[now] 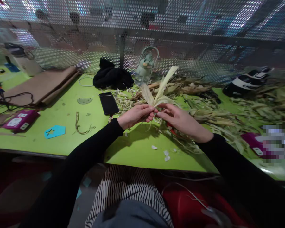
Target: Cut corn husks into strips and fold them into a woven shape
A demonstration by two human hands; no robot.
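Note:
Several pale corn husk strips fan upward from a gathered base above the green table. My left hand pinches that base between thumb and fingers. Close against it, my right hand has its thumb and fingertips brought together at the same base; what exactly they grip there is too small to tell. Thin strands hang below the fingers. Under my right hand, a red-handled tool lies partly hidden on the table.
Dry husk scraps cover the right and back. A black phone, black cloth, clear bottle and dark bottle stand or lie around. At left are brown paper, a purple box and a blue star cutout.

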